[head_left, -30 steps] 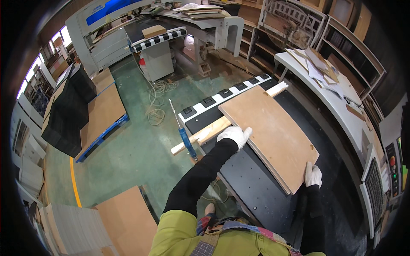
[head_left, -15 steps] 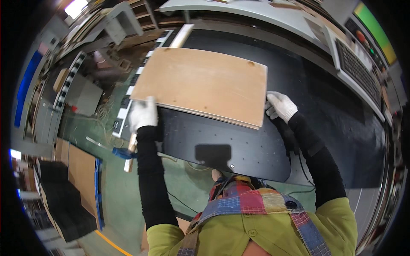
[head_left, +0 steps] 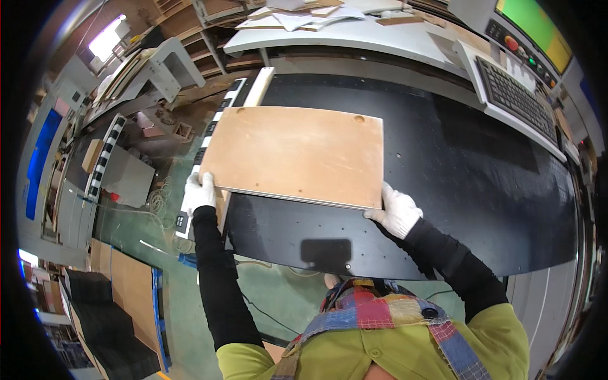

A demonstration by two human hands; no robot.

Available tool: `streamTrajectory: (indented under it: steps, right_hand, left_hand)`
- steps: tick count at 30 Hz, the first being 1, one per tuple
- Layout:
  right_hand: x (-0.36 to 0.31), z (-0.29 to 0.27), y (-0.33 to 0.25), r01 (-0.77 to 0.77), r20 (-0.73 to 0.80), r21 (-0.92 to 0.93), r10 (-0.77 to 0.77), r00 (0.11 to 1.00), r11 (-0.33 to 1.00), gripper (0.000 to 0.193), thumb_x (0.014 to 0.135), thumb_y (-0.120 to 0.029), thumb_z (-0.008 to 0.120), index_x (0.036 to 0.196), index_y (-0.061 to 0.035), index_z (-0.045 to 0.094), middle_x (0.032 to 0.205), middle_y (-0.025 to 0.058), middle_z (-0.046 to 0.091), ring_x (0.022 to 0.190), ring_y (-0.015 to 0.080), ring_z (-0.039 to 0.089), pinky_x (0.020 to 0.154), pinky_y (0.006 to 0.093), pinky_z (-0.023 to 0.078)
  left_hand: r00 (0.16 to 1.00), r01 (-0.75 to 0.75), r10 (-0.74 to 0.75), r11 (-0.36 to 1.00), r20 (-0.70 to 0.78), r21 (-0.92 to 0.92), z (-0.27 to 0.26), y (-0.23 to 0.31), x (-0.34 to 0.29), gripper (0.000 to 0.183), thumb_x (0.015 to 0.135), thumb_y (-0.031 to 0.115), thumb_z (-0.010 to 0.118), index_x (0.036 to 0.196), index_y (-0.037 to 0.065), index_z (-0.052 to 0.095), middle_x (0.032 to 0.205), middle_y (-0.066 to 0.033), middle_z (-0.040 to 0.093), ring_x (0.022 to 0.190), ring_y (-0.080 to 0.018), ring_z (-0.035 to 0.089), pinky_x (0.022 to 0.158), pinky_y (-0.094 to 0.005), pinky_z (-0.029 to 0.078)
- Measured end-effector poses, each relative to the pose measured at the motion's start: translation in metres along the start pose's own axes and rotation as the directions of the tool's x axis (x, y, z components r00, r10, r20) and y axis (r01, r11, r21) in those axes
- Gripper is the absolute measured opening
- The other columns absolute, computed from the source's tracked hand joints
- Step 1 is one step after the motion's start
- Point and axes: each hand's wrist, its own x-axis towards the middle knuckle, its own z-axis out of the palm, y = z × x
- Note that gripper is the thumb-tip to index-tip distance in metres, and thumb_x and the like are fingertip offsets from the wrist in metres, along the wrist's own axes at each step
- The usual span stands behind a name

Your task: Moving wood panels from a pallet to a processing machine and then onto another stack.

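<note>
A stack of flat tan wooden panels [head_left: 294, 158] with pale edges lies over the left part of a black worktable [head_left: 481, 190]. Small round marks show near the far corners of its top face. White-gloved, my left hand [head_left: 201, 192] grips the near left corner, its thumb on top and the other fingers partly hidden below. At the near right corner my right hand [head_left: 398, 212], gloved the same way, closes on the edge, with the thumb along the near side. How many panels lie in the stack I cannot tell.
A pale wooden strip [head_left: 258, 87] runs behind the panels beside a black-and-white edge strip [head_left: 207, 136]. On the right stand a keyboard [head_left: 522, 101] and a control panel with a screen [head_left: 538, 28]. Behind is a white table [head_left: 348, 37] with loose sheets. Cardboard [head_left: 133, 285] leans at lower left.
My right hand has moved from beside the stack's right edge to its near right corner and taken hold. My left hand now grips the left corner. The whole view has shifted.
</note>
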Motion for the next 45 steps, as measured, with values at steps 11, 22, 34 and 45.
streamTrajectory:
  steps: [11, 22, 34, 45]
  right_hand:
    - [-0.007, 0.026, -0.019, 0.007, -0.194, -0.048, -0.017, 0.981, 0.999, 0.065, 0.075, -0.016, 0.069, 0.131, -0.0018, 0.038, 0.101, 0.0243, 0.063, 0.092, 0.0412, 0.061, 0.077, 0.0453, 0.050]
    - [-0.034, 0.047, 0.009, 0.107, -0.325, -0.188, -0.165, 0.931, 0.976, 0.072, 0.082, -0.022, 0.066, 0.138, 0.0047, 0.029, 0.106, 0.0254, 0.060, 0.094, 0.0397, 0.061, 0.078, 0.0438, 0.049]
    - [-0.213, 0.105, 0.001, 0.202, 0.205, 0.372, -0.293, 0.934, 0.906, 0.054, 0.080, -0.020, 0.065, 0.125, 0.0053, 0.049, 0.108, 0.0179, 0.061, 0.098, 0.0293, 0.060, 0.087, 0.0378, 0.047]
    - [-0.215, 0.219, -0.123, 0.428, 0.673, 0.275, -0.490, 0.554, 0.861, 0.047, 0.085, -0.033, 0.060, 0.119, 0.0004, 0.057, 0.112, 0.0220, 0.062, 0.105, 0.0349, 0.060, 0.091, 0.0396, 0.047]
  left_hand:
    - [0.982, 0.173, -0.177, 0.983, 0.070, 0.056, -0.012, 0.012, -0.013, 0.060, 0.086, 0.040, 0.052, 0.131, 0.003, 0.042, 0.129, -0.0245, 0.047, 0.110, -0.0377, 0.055, 0.090, -0.0445, 0.047]
    - [0.973, -0.184, 0.217, 0.934, 0.078, -0.306, -0.072, -0.022, -0.252, 0.050, 0.090, 0.027, 0.054, 0.133, 0.004, 0.043, 0.129, -0.0213, 0.049, 0.114, -0.0358, 0.052, 0.095, -0.0423, 0.043]
    - [0.513, 0.608, -0.703, 0.703, 0.493, 0.370, -0.093, -0.212, -0.652, 0.051, 0.084, 0.044, 0.050, 0.114, 0.004, 0.062, 0.110, -0.0230, 0.063, 0.107, -0.0346, 0.059, 0.090, -0.0427, 0.045]
    - [0.066, 0.980, -0.997, 0.072, 0.043, 0.184, -0.107, -0.322, -0.709, 0.044, 0.075, 0.035, 0.055, 0.105, 0.005, 0.067, 0.111, -0.0219, 0.063, 0.108, -0.0349, 0.059, 0.093, -0.0420, 0.047]
